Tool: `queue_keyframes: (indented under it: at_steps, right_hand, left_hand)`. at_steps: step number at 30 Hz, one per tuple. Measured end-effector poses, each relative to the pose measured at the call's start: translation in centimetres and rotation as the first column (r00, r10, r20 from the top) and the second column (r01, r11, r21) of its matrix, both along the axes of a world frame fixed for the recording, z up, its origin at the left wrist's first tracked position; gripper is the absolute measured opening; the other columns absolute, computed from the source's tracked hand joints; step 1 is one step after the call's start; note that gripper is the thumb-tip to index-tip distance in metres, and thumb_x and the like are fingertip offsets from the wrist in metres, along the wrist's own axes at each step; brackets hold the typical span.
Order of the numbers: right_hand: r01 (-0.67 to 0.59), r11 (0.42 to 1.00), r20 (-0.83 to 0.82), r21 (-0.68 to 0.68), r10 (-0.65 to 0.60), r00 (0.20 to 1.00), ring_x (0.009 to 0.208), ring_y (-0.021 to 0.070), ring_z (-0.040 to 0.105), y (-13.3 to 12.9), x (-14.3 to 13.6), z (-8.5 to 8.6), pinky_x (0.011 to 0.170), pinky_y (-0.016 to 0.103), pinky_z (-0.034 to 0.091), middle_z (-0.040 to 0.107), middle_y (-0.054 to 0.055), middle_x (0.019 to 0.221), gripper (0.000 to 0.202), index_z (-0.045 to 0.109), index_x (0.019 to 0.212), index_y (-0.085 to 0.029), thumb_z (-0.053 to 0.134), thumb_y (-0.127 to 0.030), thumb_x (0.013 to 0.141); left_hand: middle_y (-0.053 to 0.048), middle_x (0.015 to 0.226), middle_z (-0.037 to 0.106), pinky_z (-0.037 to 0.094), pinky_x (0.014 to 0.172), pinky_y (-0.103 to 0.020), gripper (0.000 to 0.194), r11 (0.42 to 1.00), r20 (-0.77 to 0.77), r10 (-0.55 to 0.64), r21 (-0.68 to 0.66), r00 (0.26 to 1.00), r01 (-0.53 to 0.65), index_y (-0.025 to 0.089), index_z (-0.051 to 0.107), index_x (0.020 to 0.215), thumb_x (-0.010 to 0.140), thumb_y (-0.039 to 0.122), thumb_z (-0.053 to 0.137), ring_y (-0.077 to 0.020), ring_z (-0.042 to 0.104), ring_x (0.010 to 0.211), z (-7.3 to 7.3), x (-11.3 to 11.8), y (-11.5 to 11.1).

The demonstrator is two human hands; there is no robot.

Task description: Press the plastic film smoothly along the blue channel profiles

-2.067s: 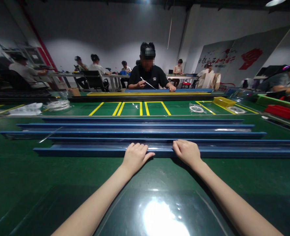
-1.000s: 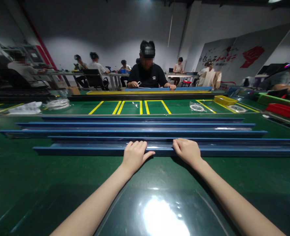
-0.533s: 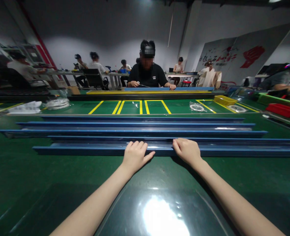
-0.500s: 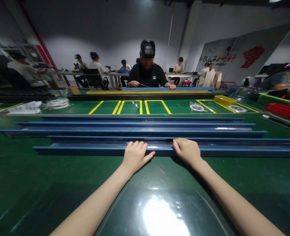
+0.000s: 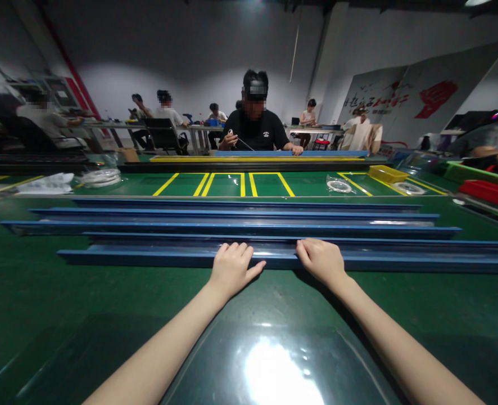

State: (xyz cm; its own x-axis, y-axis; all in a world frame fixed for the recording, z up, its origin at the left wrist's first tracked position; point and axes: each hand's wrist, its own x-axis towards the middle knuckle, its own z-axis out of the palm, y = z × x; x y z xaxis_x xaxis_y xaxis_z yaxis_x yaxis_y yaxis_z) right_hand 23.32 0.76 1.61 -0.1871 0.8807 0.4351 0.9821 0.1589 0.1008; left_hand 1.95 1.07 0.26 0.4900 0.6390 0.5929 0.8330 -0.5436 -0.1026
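The left hand (image 5: 231, 273) drapes over the near rim of the closest blue channel (image 5: 148, 259), thumb out; the right hand (image 5: 322, 261) curls over it nearby. Whether either clamps, I can't tell. It lies on the green tabletop (image 5: 63, 304), apparently being steadied; shifting it would call for both hands.

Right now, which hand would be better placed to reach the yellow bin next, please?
Probably the right hand: it is nearer the yellow bin than the left hand; both rest on the front blue channel.
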Motion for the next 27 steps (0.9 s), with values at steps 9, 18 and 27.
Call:
queue_keyframes:
  at_steps: [9, 18, 27]
  right_hand:
    - [-0.007, 1.000, -0.009, 0.005, 0.007, 1.000, 0.056, 0.0109, 0.054, 0.10, 0.01, -0.06, 0.049, 0.024, 0.020, 0.062, 0.002, 0.061, 0.044, 0.058, 0.057, -0.018, 0.027, -0.031, 0.084]
    - [0.005, 0.999, -0.012, -0.043, -0.006, 1.000, 0.057, 0.0114, 0.055, -0.06, -0.19, 0.30, 0.049, 0.024, 0.021, 0.064, 0.003, 0.063, 0.045, 0.059, 0.057, -0.018, 0.027, -0.032, 0.085]
    - [0.026, 0.987, -0.014, -0.159, -0.029, 0.999, 0.061, 0.0131, 0.057, 0.03, -0.18, 0.80, 0.050, 0.023, 0.024, 0.065, 0.003, 0.066, 0.046, 0.060, 0.060, -0.020, 0.024, -0.033, 0.086]
  left_hand:
    - [-0.004, 0.064, 0.055, 0.029, 0.060, -0.030, 0.034, 1.000, -0.006, 0.000, 0.005, 1.000, 0.000, 0.017, 0.053, 0.067, 0.080, 0.045, 0.038, -0.0165, 0.049, 0.064, -0.13, -0.05, 0.04]
    - [-0.004, 0.065, 0.056, 0.029, 0.059, -0.030, 0.032, 1.000, 0.007, -0.005, -0.001, 1.000, 0.005, 0.017, 0.052, 0.066, 0.080, 0.044, 0.039, -0.0170, 0.049, 0.064, -0.22, -0.10, 0.10]
    - [-0.003, 0.068, 0.057, 0.031, 0.062, -0.031, 0.022, 0.999, 0.035, -0.019, -0.037, 0.999, 0.020, 0.018, 0.053, 0.073, 0.077, 0.037, 0.042, -0.0166, 0.050, 0.067, -0.32, -0.06, 0.14]
